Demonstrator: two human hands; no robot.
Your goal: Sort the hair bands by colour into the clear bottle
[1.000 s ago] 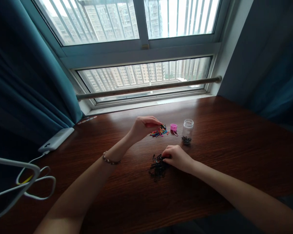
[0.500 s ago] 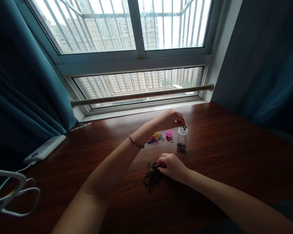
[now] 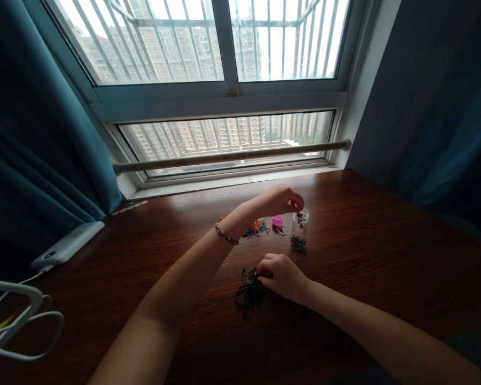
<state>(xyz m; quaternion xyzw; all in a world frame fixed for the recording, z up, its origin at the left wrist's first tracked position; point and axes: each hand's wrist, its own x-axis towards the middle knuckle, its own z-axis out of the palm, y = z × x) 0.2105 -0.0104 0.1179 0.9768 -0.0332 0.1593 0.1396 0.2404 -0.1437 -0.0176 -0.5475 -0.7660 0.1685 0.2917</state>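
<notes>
My left hand (image 3: 282,199), with a braided bracelet (image 3: 226,234) on its wrist, is over the mouth of a clear jar (image 3: 299,230). Its fingers are pinched on a small black hair tie (image 3: 300,216) that hangs into the jar's opening. More black hair ties (image 3: 298,243) lie at the jar's bottom. Nearer me, my right hand (image 3: 284,275) is closed at the right edge of a loose pile of black hair ties (image 3: 249,291), its fingertips pinching a black piece there.
Behind my left wrist lies a heap of colourful hair ties (image 3: 258,227), partly covered. Between it and the jar sits a small pink container (image 3: 278,220). A white power bank (image 3: 70,246) and white cable (image 3: 32,315) are at the left. The window (image 3: 224,133) borders the wooden tabletop (image 3: 364,240).
My left hand has lowered the black hair tie from just above the rim into the jar's mouth. My right hand stays nearly still at the black pile.
</notes>
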